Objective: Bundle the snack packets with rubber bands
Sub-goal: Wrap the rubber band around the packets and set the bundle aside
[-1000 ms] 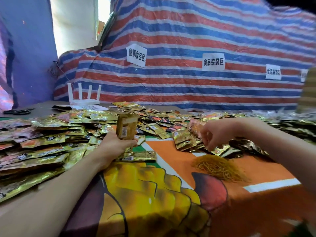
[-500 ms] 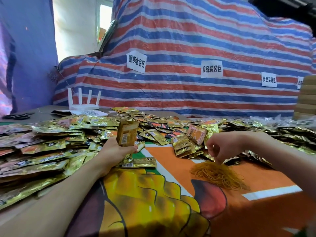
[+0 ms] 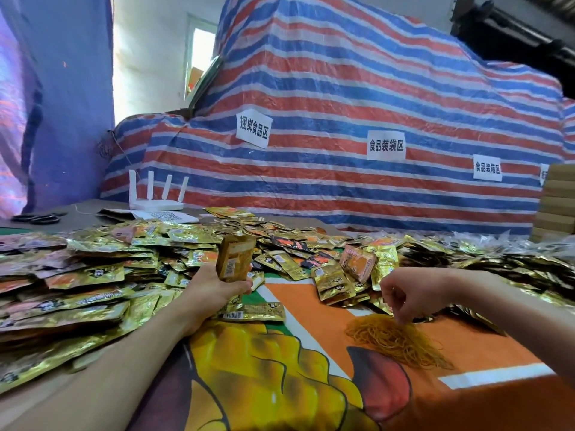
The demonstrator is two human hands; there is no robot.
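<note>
Down came the right hand (image 3: 413,293) onto the rubber bands (image 3: 396,339).
Its curled fingers now touch the top of that pile. Left hand (image 3: 214,290) stays squeezed around an upright stack of packets (image 3: 235,258). Loose snack packets (image 3: 93,275) lie heaped beyond both hands.

Daylight is pouring in from the window (image 3: 199,54) at the upper left, blowing the pale wall around it out to near white while the purple curtain (image 3: 62,104) beside it is sitting dimmer. The gold snack packets (image 3: 93,275) are throwing small specular glints, and soft shadows are lying under the forearms on the desk (image 3: 311,306). The wide lens is bending the striped tarp (image 3: 342,119) at the edges, and the corners are smearing soft.
</note>
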